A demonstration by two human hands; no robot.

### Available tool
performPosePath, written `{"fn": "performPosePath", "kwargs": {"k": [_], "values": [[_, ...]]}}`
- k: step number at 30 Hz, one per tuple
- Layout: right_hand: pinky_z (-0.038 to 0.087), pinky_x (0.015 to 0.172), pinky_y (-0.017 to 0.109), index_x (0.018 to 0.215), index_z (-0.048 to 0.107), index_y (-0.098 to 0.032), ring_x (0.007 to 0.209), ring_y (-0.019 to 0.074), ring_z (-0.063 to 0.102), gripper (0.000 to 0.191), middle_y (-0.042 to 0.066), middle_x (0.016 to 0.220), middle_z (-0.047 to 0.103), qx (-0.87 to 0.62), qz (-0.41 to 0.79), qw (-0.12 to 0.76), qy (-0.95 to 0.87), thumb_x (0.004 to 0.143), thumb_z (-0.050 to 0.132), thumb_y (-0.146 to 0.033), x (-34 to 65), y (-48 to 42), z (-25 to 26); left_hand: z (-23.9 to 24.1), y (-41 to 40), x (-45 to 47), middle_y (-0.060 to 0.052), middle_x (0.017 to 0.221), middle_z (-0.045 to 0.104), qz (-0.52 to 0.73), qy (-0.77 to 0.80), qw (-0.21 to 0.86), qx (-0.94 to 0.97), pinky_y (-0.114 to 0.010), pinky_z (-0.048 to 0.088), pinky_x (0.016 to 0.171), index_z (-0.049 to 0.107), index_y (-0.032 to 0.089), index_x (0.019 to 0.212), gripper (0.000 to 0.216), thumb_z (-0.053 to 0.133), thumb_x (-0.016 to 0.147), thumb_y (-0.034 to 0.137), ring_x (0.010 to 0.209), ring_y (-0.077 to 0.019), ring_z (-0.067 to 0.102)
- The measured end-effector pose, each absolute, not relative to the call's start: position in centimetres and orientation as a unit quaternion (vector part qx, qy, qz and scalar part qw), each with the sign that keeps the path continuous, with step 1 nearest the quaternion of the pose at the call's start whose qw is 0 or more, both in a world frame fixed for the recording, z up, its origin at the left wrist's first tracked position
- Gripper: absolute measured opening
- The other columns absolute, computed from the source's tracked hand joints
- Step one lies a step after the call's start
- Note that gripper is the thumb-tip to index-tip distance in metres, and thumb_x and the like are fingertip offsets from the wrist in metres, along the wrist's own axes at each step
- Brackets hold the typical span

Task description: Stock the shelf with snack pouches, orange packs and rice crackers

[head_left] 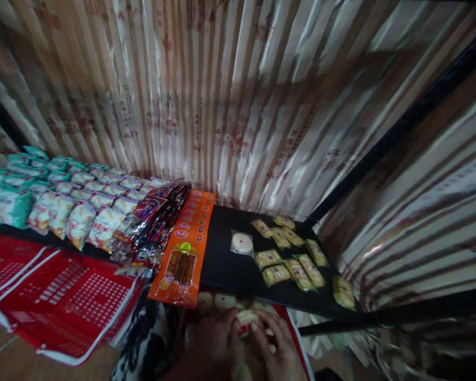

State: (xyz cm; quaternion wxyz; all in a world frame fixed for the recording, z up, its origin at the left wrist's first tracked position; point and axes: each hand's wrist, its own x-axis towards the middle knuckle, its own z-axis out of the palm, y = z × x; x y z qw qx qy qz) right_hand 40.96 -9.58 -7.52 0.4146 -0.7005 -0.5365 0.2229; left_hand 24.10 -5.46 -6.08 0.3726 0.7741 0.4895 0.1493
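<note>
Two hands meet at the bottom edge of the view, just below the front lip of the black bench (230, 264). Your left hand (216, 344) and your right hand (280, 352) come together on one pale packet (246, 319). The grip of each hand is closed on it, left thumb at one end and right fingertips at the other, though blur hides the finer detail. The packet sits between your hands, just in front of the bench edge and above a row of similar round pale pieces (214, 301).

On the bench, a loose cluster of yellow packets (275, 274) lies to the right, well apart from your hands. Just beside them to the left lies a round white cake in clear wrap (241, 243). Left of that, an orange hanging strip (184, 254) runs from the back wall forward and overhangs the front edge. Dark foil packets (158, 217) lie against its left side. Further left come rows of white-and-orange bags (79, 222), then green packets (11, 206). Red baskets (71, 307) lie below those rows, at your left. A shiny striped sheet (222, 79) covers the back and the right side.
</note>
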Motion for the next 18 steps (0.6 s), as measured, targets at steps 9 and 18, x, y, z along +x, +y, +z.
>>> {"fn": "performPosePath", "kwargs": {"k": [9, 18], "values": [[0.053, 0.060, 0.028, 0.087, 0.065, -0.020, 0.067, 0.0182, 0.064, 0.033, 0.004, 0.079, 0.070, -0.644, 0.377, 0.486, -0.455, 0.073, 0.062, -0.050, 40.6, -6.2, -3.3, -3.0, -1.4, 23.5, -0.004, 0.085, 0.065, 0.282, 0.431, 0.601, 0.611, -0.023, 0.044, 0.062, 0.058, 0.015, 0.104, 0.036, 0.044, 0.085, 0.043, 0.074, -0.0142, 0.059], [0.048, 0.054, 0.024, 0.077, 0.062, -0.018, 0.057, 0.0141, 0.058, 0.046, 0.000, 0.064, 0.066, -0.628, 0.424, 0.577, -0.307, 0.051, 0.077, -0.053, 41.3, -2.7, -2.2, -1.6, 1.0, 23.7, -0.001, 0.073, 0.064, 0.307, 0.425, 0.735, 0.430, -0.020, 0.040, 0.054, 0.053, 0.014, 0.096, 0.047, 0.071, 0.062, 0.042, 0.064, -0.0129, 0.061]]}}
